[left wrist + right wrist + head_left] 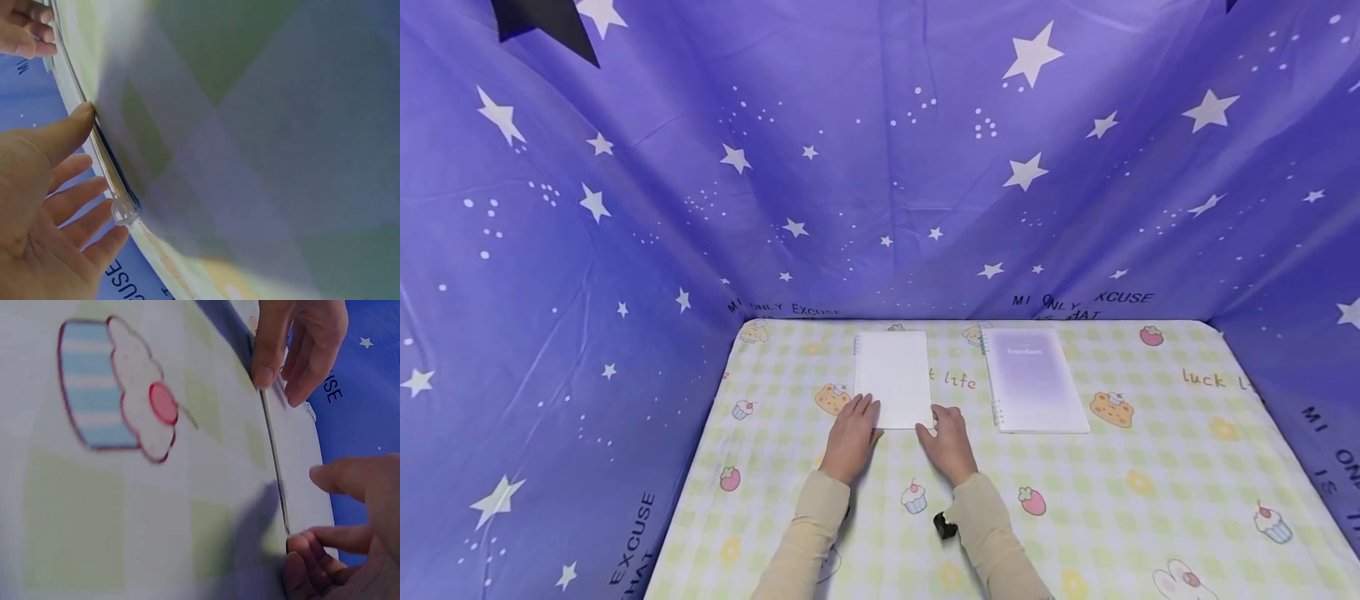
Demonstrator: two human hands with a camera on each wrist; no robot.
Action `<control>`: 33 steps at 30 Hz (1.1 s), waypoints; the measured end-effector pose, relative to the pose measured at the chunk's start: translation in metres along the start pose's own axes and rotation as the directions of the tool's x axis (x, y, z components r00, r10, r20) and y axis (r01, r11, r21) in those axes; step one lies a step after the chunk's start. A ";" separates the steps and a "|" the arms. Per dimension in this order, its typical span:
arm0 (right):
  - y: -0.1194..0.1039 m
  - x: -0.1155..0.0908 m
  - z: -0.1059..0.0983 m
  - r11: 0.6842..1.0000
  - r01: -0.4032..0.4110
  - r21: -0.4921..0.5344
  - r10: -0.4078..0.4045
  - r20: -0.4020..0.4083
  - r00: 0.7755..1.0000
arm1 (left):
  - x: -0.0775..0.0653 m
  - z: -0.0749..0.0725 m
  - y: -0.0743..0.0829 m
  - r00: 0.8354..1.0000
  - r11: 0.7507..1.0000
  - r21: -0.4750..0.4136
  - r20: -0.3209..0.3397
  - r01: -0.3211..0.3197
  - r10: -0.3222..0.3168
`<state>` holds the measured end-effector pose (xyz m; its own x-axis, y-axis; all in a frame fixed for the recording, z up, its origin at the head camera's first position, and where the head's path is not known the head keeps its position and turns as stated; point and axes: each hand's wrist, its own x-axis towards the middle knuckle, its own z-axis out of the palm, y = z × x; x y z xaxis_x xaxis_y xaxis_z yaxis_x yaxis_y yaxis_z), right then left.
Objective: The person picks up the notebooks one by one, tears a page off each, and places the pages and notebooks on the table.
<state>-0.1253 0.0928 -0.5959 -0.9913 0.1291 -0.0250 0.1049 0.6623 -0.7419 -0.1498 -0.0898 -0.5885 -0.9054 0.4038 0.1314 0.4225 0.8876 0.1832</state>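
A white spiral-bound notebook (895,375) lies on the checked tablecloth, its rings along the left side. My left hand (851,433) rests at its near left corner; in the left wrist view the thumb (81,119) touches the near edge, with the fingers loosely spread by the clear corner. At the near right corner is my right hand (949,442). In the right wrist view its fingertips (297,544) touch that corner, while one digit stands apart over the cover. To the right lies a second notebook (1037,383), pale purple, marked "freedom".
The tablecloth (1120,533) has printed cupcakes, strawberries and bears. Purple star-printed curtains (880,167) hang close behind the table's far edge and on both sides. A small black device (945,526) sits at my right wrist.
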 end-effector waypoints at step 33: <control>-0.004 0.006 -0.006 0.988 0.003 0.155 0.002 -0.035 0.999 | -0.005 0.001 -0.014 0.994 0.985 -0.172 -0.108 -0.016 -0.003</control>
<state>-0.1315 0.0955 -0.5892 -0.9876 0.1568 -0.0031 0.0884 0.5404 -0.8368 -0.1515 -0.1037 -0.5926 -0.8967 0.3749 0.2351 0.4377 0.8298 0.3462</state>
